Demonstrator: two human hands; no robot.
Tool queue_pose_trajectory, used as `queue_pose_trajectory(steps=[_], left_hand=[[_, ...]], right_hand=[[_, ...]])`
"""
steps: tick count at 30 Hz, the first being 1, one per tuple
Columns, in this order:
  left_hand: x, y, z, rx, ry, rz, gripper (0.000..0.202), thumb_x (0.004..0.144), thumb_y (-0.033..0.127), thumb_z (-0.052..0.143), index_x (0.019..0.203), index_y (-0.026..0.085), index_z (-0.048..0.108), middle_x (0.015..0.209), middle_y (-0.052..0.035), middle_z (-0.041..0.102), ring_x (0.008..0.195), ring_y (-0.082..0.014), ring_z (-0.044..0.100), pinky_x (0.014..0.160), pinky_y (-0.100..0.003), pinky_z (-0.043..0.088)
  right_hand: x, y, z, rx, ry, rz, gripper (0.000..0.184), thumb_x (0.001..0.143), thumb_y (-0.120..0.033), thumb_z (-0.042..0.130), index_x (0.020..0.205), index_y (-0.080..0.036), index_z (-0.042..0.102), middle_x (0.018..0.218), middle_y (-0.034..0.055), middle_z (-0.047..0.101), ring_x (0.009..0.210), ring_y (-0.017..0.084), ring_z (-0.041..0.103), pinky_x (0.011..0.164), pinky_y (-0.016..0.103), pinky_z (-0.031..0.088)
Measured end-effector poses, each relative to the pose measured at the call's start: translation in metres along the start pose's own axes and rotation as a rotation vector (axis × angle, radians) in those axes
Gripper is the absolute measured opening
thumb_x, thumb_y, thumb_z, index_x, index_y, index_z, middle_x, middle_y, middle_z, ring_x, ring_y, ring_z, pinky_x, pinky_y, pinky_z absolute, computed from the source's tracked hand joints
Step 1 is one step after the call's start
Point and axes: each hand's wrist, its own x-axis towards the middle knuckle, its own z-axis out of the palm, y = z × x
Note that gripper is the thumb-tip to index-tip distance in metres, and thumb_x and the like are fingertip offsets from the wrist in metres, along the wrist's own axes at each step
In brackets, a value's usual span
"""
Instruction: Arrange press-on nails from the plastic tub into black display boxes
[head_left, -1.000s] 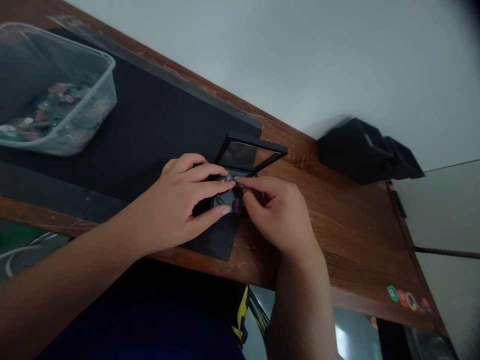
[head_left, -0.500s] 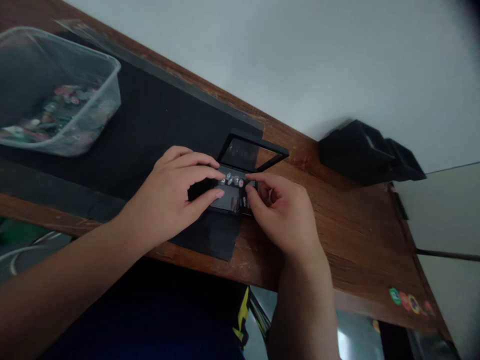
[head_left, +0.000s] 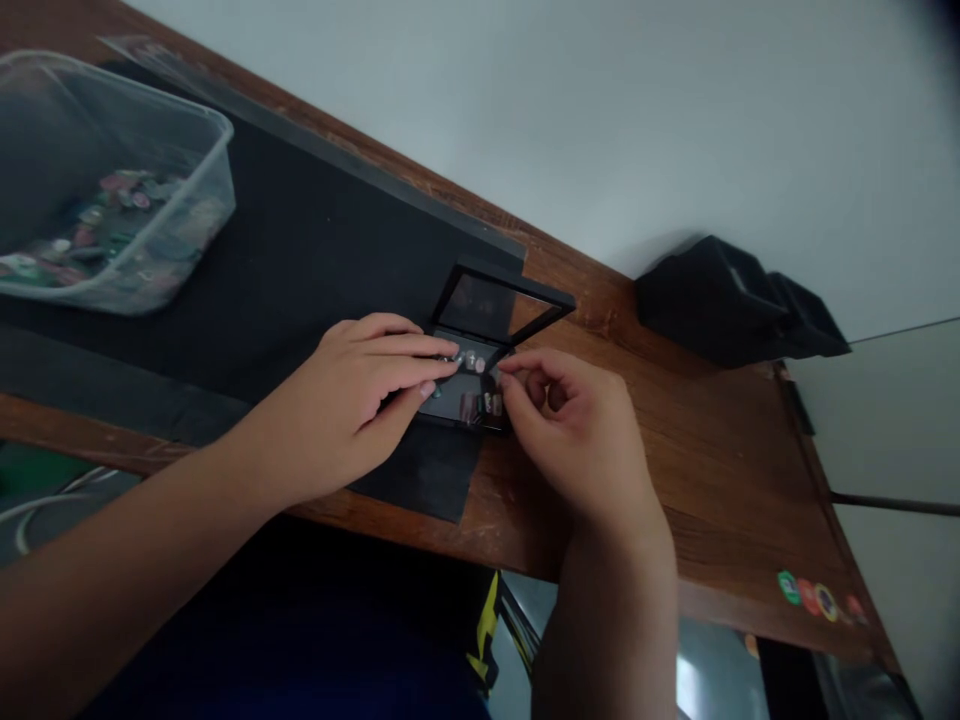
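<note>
A small black case (head_left: 448, 402) lies at the right end of the dark mat, its lid (head_left: 517, 284) with a clear window standing raised at the back. Inside sit several small shiny pieces (head_left: 479, 364) in an upper row, and reddish and dark pieces (head_left: 486, 404) at the lower right. My left hand (head_left: 375, 385) reaches over the case's left part, fingers stretched out and covering some pieces. At the case's right edge, my right hand (head_left: 574, 410) has thumb and index fingertip pinched together; whatever is between them is hidden.
A clear plastic bin (head_left: 169, 235) holding many small colourful pieces stands on the black mat (head_left: 300, 240) to the left. Black bins (head_left: 720, 305) rest against the wall at the back right. Round stickers (head_left: 808, 597) mark the wooden table's (head_left: 720, 470) right front edge.
My left hand has shifted slightly right and its fingers now lie flatter over the pieces. My right hand has drawn a little right and down, uncovering more of the lower right pieces.
</note>
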Motion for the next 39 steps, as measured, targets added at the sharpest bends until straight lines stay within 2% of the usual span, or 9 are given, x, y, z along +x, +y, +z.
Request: queue_pose_trajectory(steps=[4, 10, 18, 26, 32, 39], left_hand=[[0.0, -0.001, 0.0, -0.021, 0.016, 0.009, 0.031, 0.099, 0.026, 0.052, 0.121, 0.024, 0.074, 0.133, -0.0015, 0.071, 0.129, -0.0275, 0.058, 0.11, -0.053, 0.047], [-0.002, -0.004, 0.001, -0.101, 0.069, -0.021, 0.037, 0.093, 0.029, 0.062, 0.128, 0.021, 0.07, 0.132, -0.0058, 0.071, 0.13, -0.0271, 0.058, 0.112, -0.048, 0.049], [-0.003, -0.002, -0.005, -0.081, 0.099, -0.09, 0.036, 0.09, 0.031, 0.065, 0.125, 0.024, 0.067, 0.129, -0.0058, 0.068, 0.127, -0.028, 0.059, 0.11, -0.047, 0.049], [-0.003, -0.002, -0.006, -0.014, 0.107, -0.145, 0.014, 0.089, 0.033, 0.066, 0.101, 0.027, 0.07, 0.11, -0.0027, 0.07, 0.11, -0.0258, 0.062, 0.099, -0.045, 0.049], [-0.001, -0.002, -0.003, -0.005, 0.074, -0.155, 0.018, 0.089, 0.04, 0.068, 0.099, 0.025, 0.071, 0.108, -0.004, 0.073, 0.107, -0.0272, 0.064, 0.096, -0.047, 0.049], [-0.002, -0.003, -0.004, -0.021, 0.087, -0.122, 0.017, 0.089, 0.037, 0.067, 0.101, 0.026, 0.073, 0.111, -0.0052, 0.072, 0.108, -0.0281, 0.063, 0.095, -0.047, 0.051]], right_hand=[[-0.003, 0.001, -0.005, 0.026, -0.092, 0.048, 0.009, 0.087, -0.023, 0.065, 0.09, -0.025, 0.073, 0.062, -0.0048, 0.055, 0.056, 0.011, 0.05, 0.054, 0.027, 0.031], [-0.007, 0.002, -0.012, 0.022, -0.209, 0.065, 0.01, 0.089, -0.027, 0.064, 0.096, -0.026, 0.071, 0.061, -0.0061, 0.053, 0.055, 0.011, 0.046, 0.054, 0.027, 0.029], [-0.007, 0.0, -0.011, -0.02, -0.233, 0.04, 0.015, 0.088, -0.024, 0.066, 0.101, -0.027, 0.07, 0.063, -0.0063, 0.052, 0.057, 0.011, 0.047, 0.056, 0.027, 0.031], [-0.006, -0.006, -0.009, -0.081, -0.2, -0.006, 0.016, 0.088, -0.022, 0.068, 0.101, -0.028, 0.074, 0.064, -0.0053, 0.056, 0.061, 0.012, 0.052, 0.058, 0.028, 0.032], [-0.007, -0.008, -0.008, -0.075, -0.201, -0.026, 0.019, 0.088, -0.02, 0.068, 0.102, -0.029, 0.077, 0.065, -0.0048, 0.059, 0.06, 0.012, 0.053, 0.059, 0.027, 0.034], [-0.007, -0.005, -0.008, -0.032, -0.191, 0.014, 0.016, 0.087, -0.029, 0.072, 0.102, -0.028, 0.076, 0.066, -0.0035, 0.058, 0.061, 0.013, 0.052, 0.058, 0.028, 0.034]])
